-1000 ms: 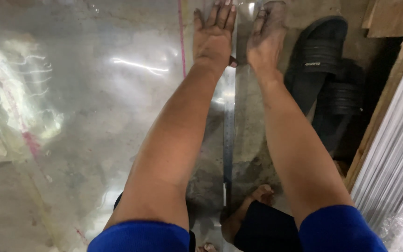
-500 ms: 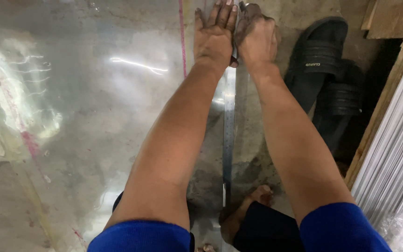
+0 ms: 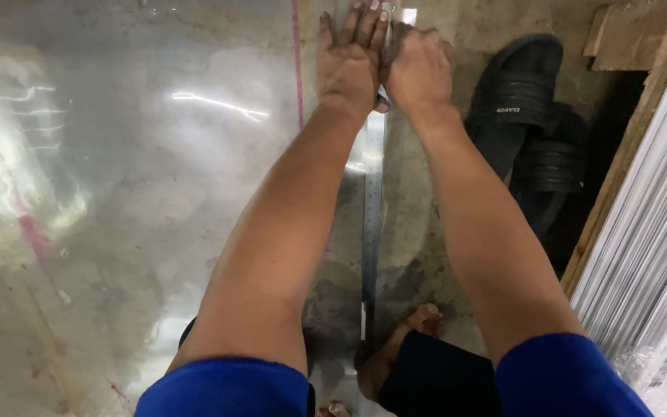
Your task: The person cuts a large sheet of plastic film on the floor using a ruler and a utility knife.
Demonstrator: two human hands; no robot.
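My left hand (image 3: 351, 58) lies flat, fingers stretched, pressing the far end of a long metal ruler (image 3: 372, 208) onto a clear plastic sheet (image 3: 156, 154) spread over the concrete floor. My right hand (image 3: 418, 69) is curled into a fist just right of the ruler's edge, touching the left hand. Whatever it may hold is hidden inside the fingers. The ruler runs straight back toward my bare foot (image 3: 395, 347).
A thin pink line (image 3: 298, 69) runs along the sheet left of the ruler. A pair of black sandals (image 3: 519, 100) sits right of my right arm. A wooden board (image 3: 627, 38) and a slanted stack of white sheets (image 3: 658, 255) border the right side.
My right hand went from flat with spread fingers to a closed fist and drew back a little toward me along the ruler. The left hand stayed pressed in place.
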